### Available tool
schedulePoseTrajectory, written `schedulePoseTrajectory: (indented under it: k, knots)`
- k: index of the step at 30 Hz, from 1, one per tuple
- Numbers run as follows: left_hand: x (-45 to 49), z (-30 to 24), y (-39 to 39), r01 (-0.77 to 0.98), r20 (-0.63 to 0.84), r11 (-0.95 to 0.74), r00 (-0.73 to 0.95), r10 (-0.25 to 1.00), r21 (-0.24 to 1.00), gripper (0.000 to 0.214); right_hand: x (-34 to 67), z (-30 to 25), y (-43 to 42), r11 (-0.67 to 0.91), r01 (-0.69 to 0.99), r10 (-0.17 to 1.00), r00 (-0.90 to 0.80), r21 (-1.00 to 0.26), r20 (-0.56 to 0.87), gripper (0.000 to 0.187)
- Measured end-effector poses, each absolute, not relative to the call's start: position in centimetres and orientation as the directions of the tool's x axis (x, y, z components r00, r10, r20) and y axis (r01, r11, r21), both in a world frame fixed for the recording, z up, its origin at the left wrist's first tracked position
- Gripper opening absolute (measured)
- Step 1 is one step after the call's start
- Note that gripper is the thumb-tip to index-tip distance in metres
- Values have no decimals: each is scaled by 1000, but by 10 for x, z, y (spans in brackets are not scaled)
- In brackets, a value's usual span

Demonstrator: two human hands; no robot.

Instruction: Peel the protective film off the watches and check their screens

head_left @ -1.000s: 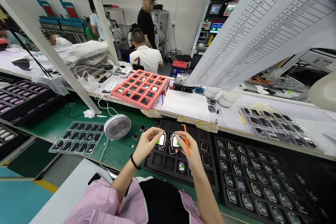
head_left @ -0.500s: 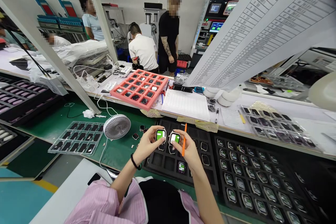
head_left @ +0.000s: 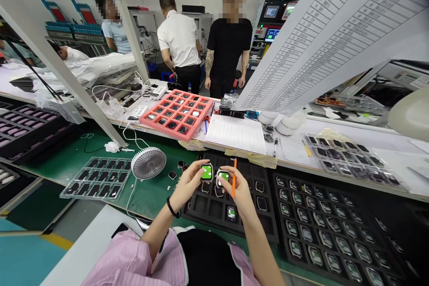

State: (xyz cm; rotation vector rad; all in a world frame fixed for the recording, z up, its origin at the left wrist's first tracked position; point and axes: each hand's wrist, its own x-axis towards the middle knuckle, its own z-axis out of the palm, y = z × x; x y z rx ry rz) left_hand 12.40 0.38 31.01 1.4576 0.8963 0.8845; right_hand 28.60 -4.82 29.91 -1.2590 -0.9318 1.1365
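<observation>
My left hand (head_left: 188, 184) is closed round the edges of a smartwatch (head_left: 207, 171) whose lit screen is green with white patches. Beside it, my right hand (head_left: 240, 190) grips a second smartwatch (head_left: 223, 178), also lit green and white. An orange pen-like tool (head_left: 234, 178) lies along the fingers of that same hand. Both watches are held face up over a black foam tray (head_left: 214, 208) with square pockets. One lit watch (head_left: 231, 213) sits in a near pocket, and several dark watch pieces lie in others.
Another black tray (head_left: 284, 241) full of watches lies on the right. At left stand a small fan (head_left: 148, 162) and a clear plastic tray (head_left: 122, 163). A pink tray (head_left: 187, 135) and paper sheets (head_left: 234, 134) rest on the shelf ahead. People are behind it.
The left watch's screen shows more green, with my thumb shifted toward its edge. Behind the shelf, the person in white has risen from bending, and the person in black has turned and come closer.
</observation>
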Motion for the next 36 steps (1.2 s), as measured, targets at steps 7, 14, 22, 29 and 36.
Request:
schedulePoseTrajectory:
  k: [7,14,22,29,36]
  knots:
    - [126,309,4,63,60,-95,423,904,993,41,290,295,-48,37,-87,986,166,-996,22,42]
    - [127,314,3,55,33,-60,402,915,997,37,290,298,-52,-23,-149,987,155,-989,-47,34]
    - [128,317,2,52,31,-58,417,908,997,39,292,292,-50,-6,-163,987,158,-987,-32,35]
    - [126,312,3,12,42,-52,427,903,999,40,291,287,-48,27,-142,984,179,-989,1,44]
    - [125,306,3,154,171,-288,517,838,945,51,292,288,-50,-40,-179,980,184,-983,-73,38]
